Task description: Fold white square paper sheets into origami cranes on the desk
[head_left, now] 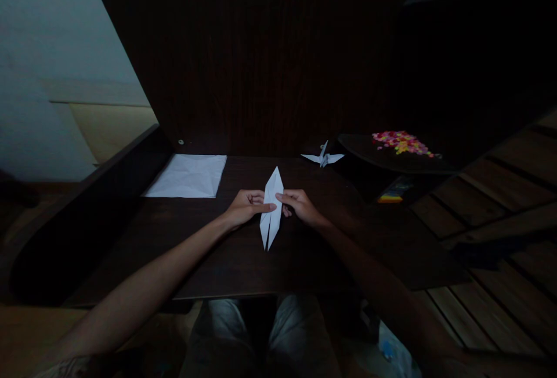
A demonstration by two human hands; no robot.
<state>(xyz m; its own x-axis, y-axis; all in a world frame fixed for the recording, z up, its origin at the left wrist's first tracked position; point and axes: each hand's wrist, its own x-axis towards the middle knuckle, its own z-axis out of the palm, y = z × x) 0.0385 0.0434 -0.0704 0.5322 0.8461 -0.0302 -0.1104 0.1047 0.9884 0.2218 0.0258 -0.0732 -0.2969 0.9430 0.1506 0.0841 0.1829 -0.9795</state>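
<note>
A folded white paper (272, 188), long and diamond-shaped with a slit in its near end, is held up over the dark desk. My left hand (249, 207) grips its left edge, the thumb lying across the front and the fingers behind. On the other edge, my right hand (300, 204) pinches the paper with its thumb on the front; its other fingers are partly hidden behind. A finished white paper crane (323, 157) stands beyond my right hand, near the desk's back panel. To the left lies a stack of square white paper sheets (189, 176).
The dark wooden desk (209, 273) has a raised side board (87, 215) at left and a tall back panel (261, 65). On a raised corner shelf (365, 155) at right lies a pile of small colourful pieces (404, 142). A slatted wooden surface (500, 302) is at far right.
</note>
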